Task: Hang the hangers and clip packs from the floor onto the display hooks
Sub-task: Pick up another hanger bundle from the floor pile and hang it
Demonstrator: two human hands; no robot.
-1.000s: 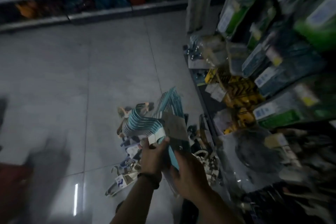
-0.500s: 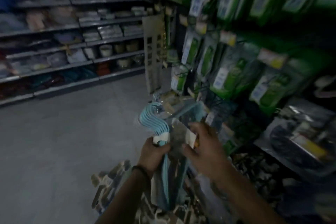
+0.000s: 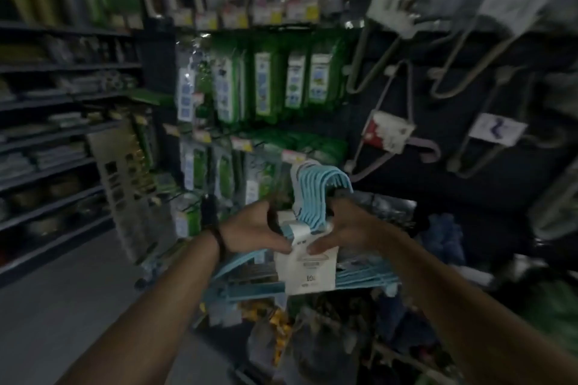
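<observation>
A bundle of light blue hangers (image 3: 316, 194) with a white paper label (image 3: 308, 272) is held up in front of the display rack, hooks pointing upward. My left hand (image 3: 253, 230) grips the bundle's neck from the left. From the right, my right hand (image 3: 350, 228) grips the same neck, its thumb on the label. The hanger arms spread out below both hands. Behind the hooks hang green packs (image 3: 269, 84) on display hooks.
Grey hangers (image 3: 394, 137) with card labels hang on the dark panel at the right. Shelves of goods (image 3: 56, 141) line the left wall across a grey floor (image 3: 62, 306). Yellow items (image 3: 278, 322) and other stock sit low under my hands.
The hanger bundle has come up from near the floor pile to rack height. My right hand moved from the label's front to grip the neck. The view has swung up toward the display.
</observation>
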